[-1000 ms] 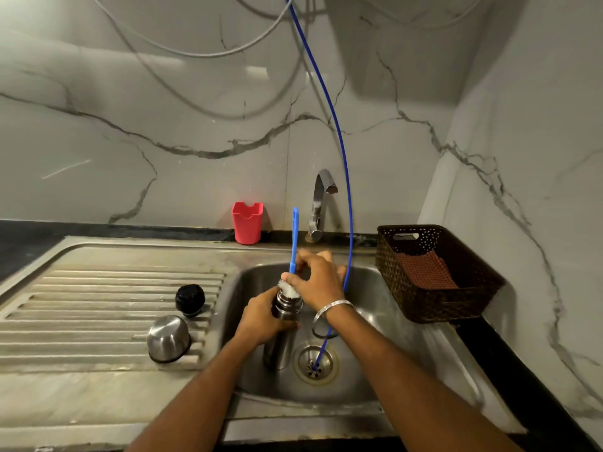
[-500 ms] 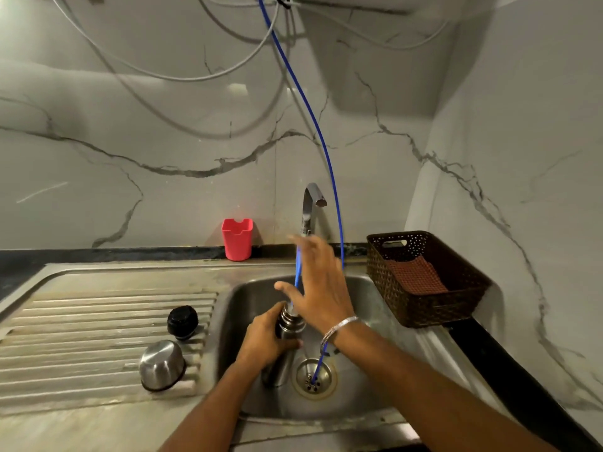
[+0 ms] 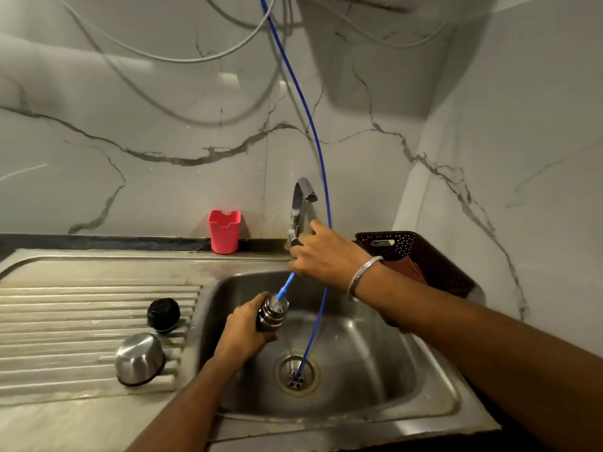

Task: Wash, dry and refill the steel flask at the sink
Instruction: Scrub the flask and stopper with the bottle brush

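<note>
The steel flask (image 3: 272, 313) stands open-mouthed in the sink basin (image 3: 375, 353), tilted slightly. My left hand (image 3: 241, 334) grips its body just below the neck. My right hand (image 3: 326, 256) holds the blue bottle brush (image 3: 287, 287) by its handle, and the brush tip sits at the flask's mouth. The same hand's fingers touch the lever at the base of the steel tap (image 3: 301, 197). No water shows at the spout.
A black stopper (image 3: 163, 314) and a steel cup lid (image 3: 140, 358) lie on the ribbed drainboard at the left. A red holder (image 3: 224, 231) stands by the wall. A dark basket (image 3: 434, 265) with a cloth sits at the right. A blue tube (image 3: 321, 158) hangs into the drain (image 3: 297, 373).
My right hand has risen from the flask's mouth to the tap lever, drawing the brush mostly out of the flask. My left hand keeps its grip on the flask.
</note>
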Demonstrator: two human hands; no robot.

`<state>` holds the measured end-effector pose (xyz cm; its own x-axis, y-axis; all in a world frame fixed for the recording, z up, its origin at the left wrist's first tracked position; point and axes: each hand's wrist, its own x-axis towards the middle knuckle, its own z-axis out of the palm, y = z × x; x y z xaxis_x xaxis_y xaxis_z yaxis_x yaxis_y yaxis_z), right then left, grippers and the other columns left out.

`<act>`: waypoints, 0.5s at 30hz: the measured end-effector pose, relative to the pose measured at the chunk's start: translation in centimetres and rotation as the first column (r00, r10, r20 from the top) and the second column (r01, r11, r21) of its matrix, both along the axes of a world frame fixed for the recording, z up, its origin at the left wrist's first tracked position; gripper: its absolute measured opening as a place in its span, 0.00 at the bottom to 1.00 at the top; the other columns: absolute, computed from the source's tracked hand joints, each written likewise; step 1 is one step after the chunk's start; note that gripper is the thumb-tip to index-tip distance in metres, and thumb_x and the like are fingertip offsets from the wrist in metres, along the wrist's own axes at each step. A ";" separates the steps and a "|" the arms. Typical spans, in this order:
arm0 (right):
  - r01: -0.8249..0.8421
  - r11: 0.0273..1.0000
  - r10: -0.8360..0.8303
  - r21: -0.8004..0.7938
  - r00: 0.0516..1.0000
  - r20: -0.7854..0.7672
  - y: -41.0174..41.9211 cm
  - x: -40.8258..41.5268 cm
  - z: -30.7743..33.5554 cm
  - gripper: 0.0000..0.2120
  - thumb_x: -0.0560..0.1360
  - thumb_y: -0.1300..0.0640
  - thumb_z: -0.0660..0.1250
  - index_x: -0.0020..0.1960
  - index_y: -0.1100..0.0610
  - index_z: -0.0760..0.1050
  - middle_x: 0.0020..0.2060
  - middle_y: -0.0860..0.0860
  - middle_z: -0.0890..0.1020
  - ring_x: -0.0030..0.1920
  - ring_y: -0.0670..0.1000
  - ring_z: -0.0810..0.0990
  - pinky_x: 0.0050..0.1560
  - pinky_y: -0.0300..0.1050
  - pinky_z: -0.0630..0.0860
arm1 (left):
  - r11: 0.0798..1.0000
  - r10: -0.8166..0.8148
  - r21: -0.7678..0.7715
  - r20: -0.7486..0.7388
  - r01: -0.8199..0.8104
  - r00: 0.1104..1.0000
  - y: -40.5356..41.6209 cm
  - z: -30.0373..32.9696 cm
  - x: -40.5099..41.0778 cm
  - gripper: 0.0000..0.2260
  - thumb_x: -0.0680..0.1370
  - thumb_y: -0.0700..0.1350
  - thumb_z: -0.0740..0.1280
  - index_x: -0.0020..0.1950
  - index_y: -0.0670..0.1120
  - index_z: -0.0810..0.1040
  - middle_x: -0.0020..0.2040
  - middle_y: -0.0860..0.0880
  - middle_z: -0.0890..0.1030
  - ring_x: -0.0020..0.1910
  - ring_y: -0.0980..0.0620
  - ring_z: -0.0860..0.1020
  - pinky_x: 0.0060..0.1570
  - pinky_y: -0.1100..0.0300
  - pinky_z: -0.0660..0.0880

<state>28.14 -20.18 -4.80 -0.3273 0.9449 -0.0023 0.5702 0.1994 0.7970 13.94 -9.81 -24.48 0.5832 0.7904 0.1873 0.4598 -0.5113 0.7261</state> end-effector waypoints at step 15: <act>0.419 0.883 -0.459 -0.212 0.675 -0.577 -0.1 0.4 -1.9 0.14 0.80 0.42 0.64 0.53 0.52 0.80 0.44 0.50 0.80 0.48 0.54 0.81 0.45 0.49 0.76 | 0.998 0.033 0.047 -0.007 -0.032 0.999 0.4 0.4 -0.2 0.43 0.66 0.43 0.83 0.77 0.51 0.70 0.69 0.51 0.79 0.69 0.51 0.77 0.68 0.60 0.70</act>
